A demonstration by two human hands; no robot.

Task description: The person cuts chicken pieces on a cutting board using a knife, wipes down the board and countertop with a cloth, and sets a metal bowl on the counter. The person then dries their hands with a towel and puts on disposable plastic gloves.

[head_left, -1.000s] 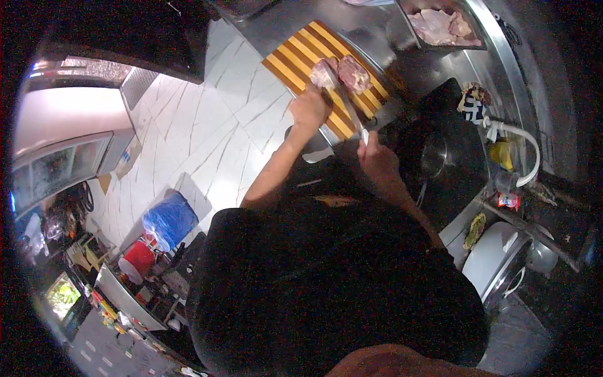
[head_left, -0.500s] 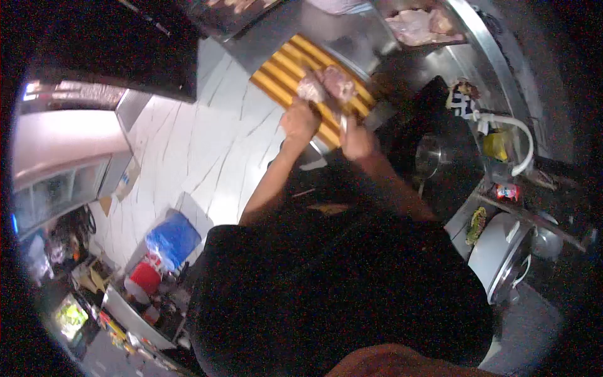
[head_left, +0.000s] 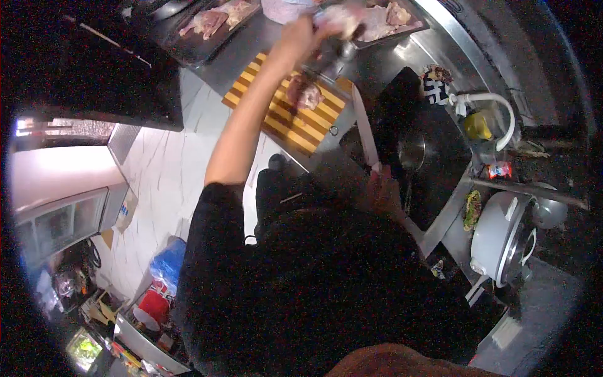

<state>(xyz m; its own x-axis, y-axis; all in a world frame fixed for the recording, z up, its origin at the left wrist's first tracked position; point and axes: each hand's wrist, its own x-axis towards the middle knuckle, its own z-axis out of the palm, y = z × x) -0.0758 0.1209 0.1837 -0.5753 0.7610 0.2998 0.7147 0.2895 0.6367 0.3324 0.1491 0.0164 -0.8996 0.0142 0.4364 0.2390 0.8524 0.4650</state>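
My left hand [head_left: 300,34] reaches past the striped wooden cutting board [head_left: 304,135], closed on a piece of raw chicken [head_left: 339,22] that is smeared by motion. That piece is over or beside the near corner of the right metal tray [head_left: 418,24], which holds more raw chicken. Another raw chicken piece [head_left: 304,93] lies on the board. Down at the right, my right hand [head_left: 383,188] grips a large knife [head_left: 364,125], its blade pointing up and away, apart from the board.
At the back left stands a dark tray [head_left: 201,50] with raw chicken pieces, and a pale tub [head_left: 282,9] is between the trays. To the right are a sink with a metal bowl [head_left: 412,152], a white faucet hose [head_left: 509,119] and a white pot [head_left: 493,229].
My left hand has moved up and away from the board with one of the two chicken pieces. My right hand has drawn the knife back to the right, off the board.
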